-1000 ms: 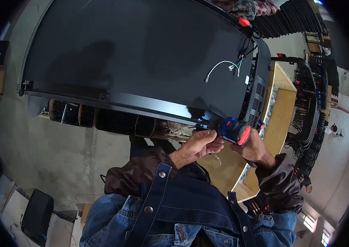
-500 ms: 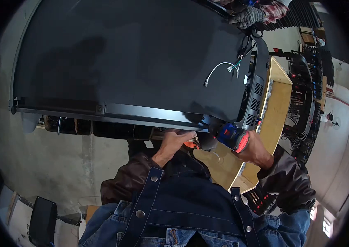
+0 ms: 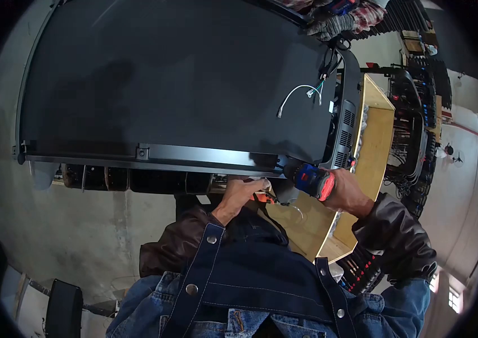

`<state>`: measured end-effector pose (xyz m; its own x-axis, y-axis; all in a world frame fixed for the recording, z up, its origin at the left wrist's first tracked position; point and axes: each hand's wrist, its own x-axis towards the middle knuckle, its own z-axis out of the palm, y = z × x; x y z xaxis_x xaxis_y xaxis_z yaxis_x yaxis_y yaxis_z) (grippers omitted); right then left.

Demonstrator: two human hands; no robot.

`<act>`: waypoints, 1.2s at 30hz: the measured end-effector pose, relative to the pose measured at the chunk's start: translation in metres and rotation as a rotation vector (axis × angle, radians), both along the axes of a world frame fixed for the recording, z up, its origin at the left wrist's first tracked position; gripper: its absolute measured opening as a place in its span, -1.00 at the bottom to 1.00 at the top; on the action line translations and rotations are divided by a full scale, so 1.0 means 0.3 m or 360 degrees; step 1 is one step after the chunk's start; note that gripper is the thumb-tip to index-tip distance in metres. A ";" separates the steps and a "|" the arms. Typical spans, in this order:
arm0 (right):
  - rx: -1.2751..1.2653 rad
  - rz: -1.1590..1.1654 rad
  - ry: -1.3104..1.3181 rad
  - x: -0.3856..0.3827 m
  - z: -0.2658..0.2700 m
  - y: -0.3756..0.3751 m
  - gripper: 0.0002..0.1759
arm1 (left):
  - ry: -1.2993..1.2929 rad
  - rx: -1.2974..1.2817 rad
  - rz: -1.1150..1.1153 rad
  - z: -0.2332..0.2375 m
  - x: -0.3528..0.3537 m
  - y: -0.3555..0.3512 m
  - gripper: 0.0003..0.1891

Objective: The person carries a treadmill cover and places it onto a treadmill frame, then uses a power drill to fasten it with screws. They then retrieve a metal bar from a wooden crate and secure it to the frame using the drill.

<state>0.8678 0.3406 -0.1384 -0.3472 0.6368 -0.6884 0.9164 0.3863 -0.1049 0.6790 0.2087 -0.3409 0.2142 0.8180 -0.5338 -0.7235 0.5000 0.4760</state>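
My right hand (image 3: pixel 349 194) is wrapped around a blue and red power drill (image 3: pixel 313 181). The drill's front end points left, against the right part of the metal rail (image 3: pixel 208 154) along the near edge of a large black panel (image 3: pixel 188 84). My left hand (image 3: pixel 238 197) is just below that rail, its fingers curled and its thumb stretched to the right. What lies between those fingers is too small to make out. Beside it is an orange object (image 3: pixel 263 198), partly hidden. Loose wires with connectors (image 3: pixel 301 93) lie on the panel's right side.
Across the panel, a co-worker's gloved hand (image 3: pixel 332 26) rests by the far right corner. A wooden box (image 3: pixel 375 132) stands to the right, beyond the vented black housing (image 3: pixel 345 132). Dark bins (image 3: pixel 157 179) show below the rail. A rack of tools (image 3: pixel 419 129) is farther right.
The view has shifted slightly, so the panel's right end and the wooden box appear a little farther left. My right hand still holds the drill at the rail, and my left hand keeps its place.
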 end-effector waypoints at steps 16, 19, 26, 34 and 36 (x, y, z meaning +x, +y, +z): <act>-0.0436 -0.0351 0.0636 0.039 0.123 -0.199 -0.27 | 0.1424 0.0412 -0.0025 0.192 -0.498 -0.238 -0.75; -0.0740 -0.0934 0.0783 0.066 -0.148 -0.368 -0.37 | 0.2477 0.0903 0.0173 0.251 -0.696 -0.217 -0.75; 0.0181 -0.0908 0.0357 0.073 -0.937 -0.658 -0.22 | 0.3114 0.1079 -0.0323 0.245 -0.803 -0.103 -0.42; 0.0395 -0.1413 -0.0022 -0.012 -1.628 -0.768 -0.41 | 0.3618 0.1100 -0.0297 0.091 -0.797 -0.087 -0.47; 0.0092 -0.1223 0.0135 -0.015 -1.697 -0.757 -0.46 | 0.3700 0.1145 -0.0176 0.063 -0.792 -0.080 -0.50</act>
